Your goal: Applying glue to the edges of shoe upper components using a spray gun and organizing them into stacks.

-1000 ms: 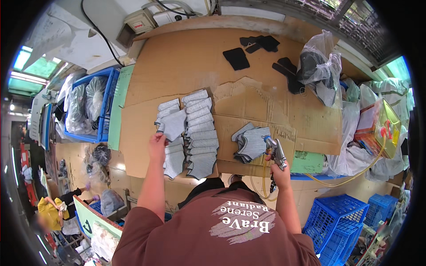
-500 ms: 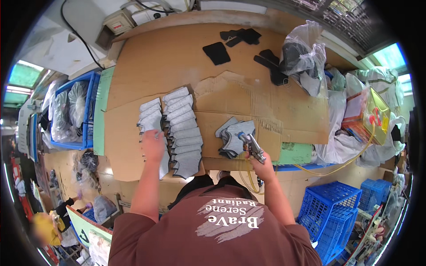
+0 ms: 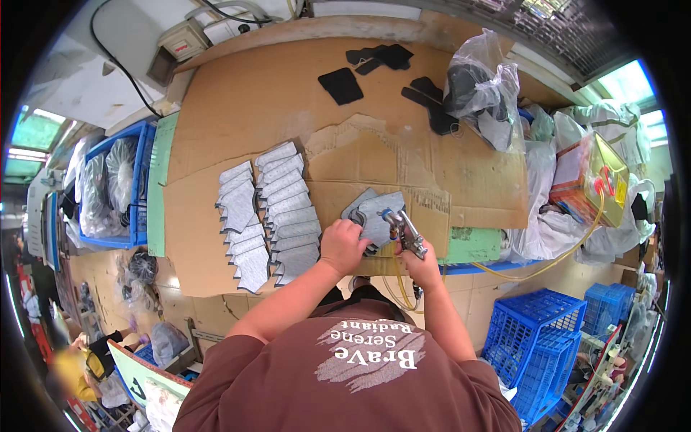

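Grey stack (image 3: pixel 376 225) lies on cardboard sheet (image 3: pixel 237 93). Left hand (image 3: pixel 343 245) at stack's near left edge, fingers bent against it; cannot tell whether they pinch a piece. Right hand (image 3: pixel 419 266) wrapped round spray gun (image 3: pixel 412 237), just right of stack, nozzle over stack's surface. Two overlapping rows of grey pieces (image 3: pixel 288 209) left of stack. Black pieces (image 3: pixel 340 86) beyond stack. Metal can (image 3: pixel 610 193) with yellow hose (image 3: pixel 515 272) well right of stack.
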`<state>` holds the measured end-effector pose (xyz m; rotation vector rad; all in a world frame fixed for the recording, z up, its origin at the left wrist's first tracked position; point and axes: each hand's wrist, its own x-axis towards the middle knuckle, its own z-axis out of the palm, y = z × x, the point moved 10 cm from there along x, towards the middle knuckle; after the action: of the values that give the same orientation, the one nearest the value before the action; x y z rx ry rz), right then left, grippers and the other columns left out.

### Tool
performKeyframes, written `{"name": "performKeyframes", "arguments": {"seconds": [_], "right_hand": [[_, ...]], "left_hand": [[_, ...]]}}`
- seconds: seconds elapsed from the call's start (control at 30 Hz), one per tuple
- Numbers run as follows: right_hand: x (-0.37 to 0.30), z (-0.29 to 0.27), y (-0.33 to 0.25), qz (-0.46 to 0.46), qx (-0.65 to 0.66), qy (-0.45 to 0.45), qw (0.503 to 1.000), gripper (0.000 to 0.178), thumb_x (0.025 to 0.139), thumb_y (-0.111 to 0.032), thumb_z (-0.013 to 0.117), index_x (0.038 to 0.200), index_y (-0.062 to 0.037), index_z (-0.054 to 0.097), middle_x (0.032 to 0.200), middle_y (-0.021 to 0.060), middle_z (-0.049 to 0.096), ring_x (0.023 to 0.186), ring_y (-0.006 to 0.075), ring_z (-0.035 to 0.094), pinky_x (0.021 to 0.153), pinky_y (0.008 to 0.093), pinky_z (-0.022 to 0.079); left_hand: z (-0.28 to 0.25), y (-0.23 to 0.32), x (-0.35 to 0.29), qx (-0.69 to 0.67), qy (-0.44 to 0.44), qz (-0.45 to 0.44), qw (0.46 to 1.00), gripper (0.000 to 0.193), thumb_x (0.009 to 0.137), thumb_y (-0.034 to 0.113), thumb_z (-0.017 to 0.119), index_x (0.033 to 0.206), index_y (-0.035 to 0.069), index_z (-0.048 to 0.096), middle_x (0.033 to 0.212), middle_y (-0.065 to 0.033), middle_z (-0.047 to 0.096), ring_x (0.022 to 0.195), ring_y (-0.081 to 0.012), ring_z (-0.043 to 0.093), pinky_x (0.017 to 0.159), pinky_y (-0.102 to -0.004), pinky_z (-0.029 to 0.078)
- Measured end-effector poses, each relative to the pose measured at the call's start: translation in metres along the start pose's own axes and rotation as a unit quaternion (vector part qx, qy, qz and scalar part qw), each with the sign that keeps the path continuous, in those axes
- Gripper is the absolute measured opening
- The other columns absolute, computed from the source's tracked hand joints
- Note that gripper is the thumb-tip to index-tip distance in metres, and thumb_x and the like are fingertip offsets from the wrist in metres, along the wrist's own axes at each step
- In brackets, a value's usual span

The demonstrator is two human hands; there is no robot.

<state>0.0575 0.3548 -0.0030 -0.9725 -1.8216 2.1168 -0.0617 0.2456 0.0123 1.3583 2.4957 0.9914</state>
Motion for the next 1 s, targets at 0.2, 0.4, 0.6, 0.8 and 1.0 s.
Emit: {"name": "performKeyframes", "arguments": {"seconds": [0.2, 0.4, 0.6, 0.8, 1.0], "right_hand": [[0.002, -0.027, 0.008, 0.022, -0.035, 0.044, 0.998, 0.021, 0.075, 0.000, 0.046, 0.094, -0.0007, 0.055, 0.077, 0.0024, 0.056, 0.072, 0.0113, 0.054, 0.068, 0.0254, 0.044], [0.005, -0.031, 0.004, -0.015, -0.024, 0.064, 0.998, 0.029, 0.073, -0.001, 0.046, 0.100, -0.0019, 0.056, 0.078, 0.0017, 0.059, 0.052, 0.0050, 0.044, 0.047, 0.0202, 0.038], [-0.002, -0.023, 0.005, 0.006, -0.021, 0.017, 1.000, 0.031, 0.072, -0.001, 0.046, 0.100, -0.0051, 0.058, 0.075, -0.0015, 0.055, 0.054, 0.0041, 0.042, 0.049, 0.0206, 0.038], [-0.002, -0.014, 0.003, 0.024, -0.061, -0.020, 0.998, 0.034, 0.071, -0.001, 0.045, 0.103, -0.0046, 0.057, 0.082, -0.0021, 0.056, 0.059, 0.0048, 0.045, 0.052, 0.0214, 0.040], [-0.002, -0.005, 0.003, 0.047, -0.058, -0.039, 0.996, 0.031, 0.071, -0.001, 0.045, 0.100, -0.0042, 0.057, 0.087, 0.0002, 0.056, 0.070, 0.0077, 0.049, 0.062, 0.0226, 0.042]], "left_hand": [[0.002, -0.005, 0.001, 0.040, -0.021, -0.039, 0.998, 0.023, 0.061, 0.021, 0.073, 0.071, 0.006, 0.059, 0.072, -0.0090, 0.056, 0.072, -0.0287, 0.054, 0.063, -0.0383, 0.043], [0.001, -0.018, 0.004, 0.013, -0.044, -0.098, 0.994, 0.019, 0.063, 0.017, 0.072, 0.070, 0.004, 0.059, 0.070, -0.0120, 0.057, 0.070, -0.0300, 0.055, 0.062, -0.0385, 0.044], [-0.048, -0.078, -0.023, -0.178, 0.046, -0.266, 0.946, 0.012, 0.073, 0.011, 0.065, 0.074, 0.002, 0.058, 0.067, -0.0088, 0.058, 0.062, -0.0194, 0.056, 0.058, -0.0308, 0.045], [-0.134, -0.222, -0.123, -0.291, 0.241, -0.429, 0.821, 0.010, 0.078, 0.006, 0.061, 0.085, 0.000, 0.058, 0.070, -0.0040, 0.059, 0.059, -0.0088, 0.054, 0.053, -0.0217, 0.044], [-0.152, -0.271, -0.163, -0.226, 0.227, -0.490, 0.811, 0.014, 0.077, 0.007, 0.061, 0.088, -0.002, 0.058, 0.070, -0.0057, 0.060, 0.060, -0.0119, 0.056, 0.055, -0.0240, 0.045]]}}
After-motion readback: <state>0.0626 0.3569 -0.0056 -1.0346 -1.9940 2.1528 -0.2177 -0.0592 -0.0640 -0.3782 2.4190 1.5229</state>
